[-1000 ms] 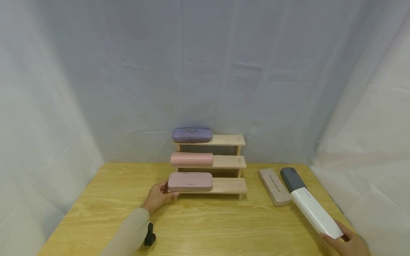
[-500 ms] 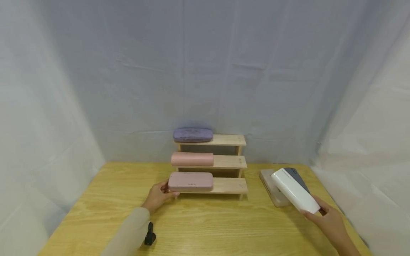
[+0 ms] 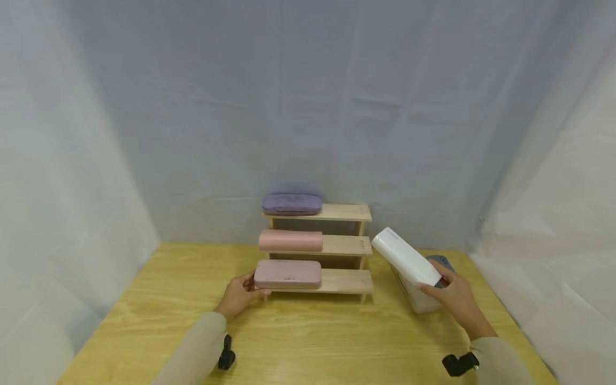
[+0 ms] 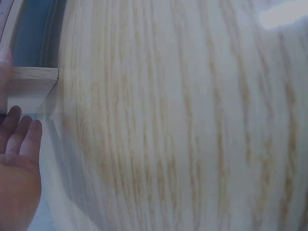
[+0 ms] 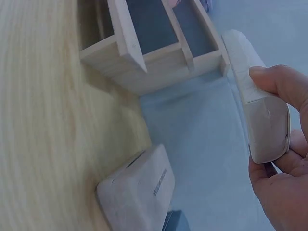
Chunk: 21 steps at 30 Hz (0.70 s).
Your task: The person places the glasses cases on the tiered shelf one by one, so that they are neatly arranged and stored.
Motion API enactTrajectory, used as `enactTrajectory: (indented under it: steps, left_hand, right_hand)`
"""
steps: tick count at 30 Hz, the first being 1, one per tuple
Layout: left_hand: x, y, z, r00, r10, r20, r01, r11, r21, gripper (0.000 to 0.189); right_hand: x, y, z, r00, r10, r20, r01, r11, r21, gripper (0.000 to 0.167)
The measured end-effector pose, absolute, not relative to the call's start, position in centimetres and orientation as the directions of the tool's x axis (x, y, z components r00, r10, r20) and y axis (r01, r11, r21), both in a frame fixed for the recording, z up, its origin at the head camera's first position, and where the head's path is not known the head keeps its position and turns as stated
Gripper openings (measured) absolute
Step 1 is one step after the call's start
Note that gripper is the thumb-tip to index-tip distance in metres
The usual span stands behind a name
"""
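Note:
My right hand (image 3: 452,291) grips a white glasses case (image 3: 406,256) near one end, thumb on one face and fingers on the other. The case is held aloft and tilted, right of a three-step wooden rack (image 3: 346,279). My left hand (image 3: 239,295) holds the left end of the rack's lowest step, beside a pink glasses case (image 3: 287,274). On the middle step lies a salmon-pink case (image 3: 291,240), and on the top one a purple glasses case (image 3: 292,204). All three sit toward the left.
Below the white case, a beige glasses case (image 5: 139,190) lies on the wooden table (image 3: 308,342). A dark grey case (image 3: 443,262) is next to it, largely hidden behind the right hand. White cloth (image 3: 317,107) hangs behind and at both sides.
My right hand has carried the white case left and away from me, from the table's right front toward the rack, over the beige case. My left hand stays at the rack.

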State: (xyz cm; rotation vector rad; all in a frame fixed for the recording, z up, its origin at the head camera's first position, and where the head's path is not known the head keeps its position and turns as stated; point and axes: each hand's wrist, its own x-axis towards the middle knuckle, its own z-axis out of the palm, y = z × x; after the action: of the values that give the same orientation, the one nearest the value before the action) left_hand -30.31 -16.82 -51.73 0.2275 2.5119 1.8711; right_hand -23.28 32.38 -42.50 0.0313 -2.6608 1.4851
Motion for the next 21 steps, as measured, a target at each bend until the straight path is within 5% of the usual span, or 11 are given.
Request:
enactTrajectory:
  steps: [21]
  left_hand:
    - [-29.8, -17.0, -51.7, -0.988, 0.120, 0.094, 0.129, 0.331, 0.935, 0.077]
  right_hand:
    - [-32.4, 27.3, -37.4, -0.972, -0.150, 0.179, -0.231, 0.521, -0.822, 0.071]
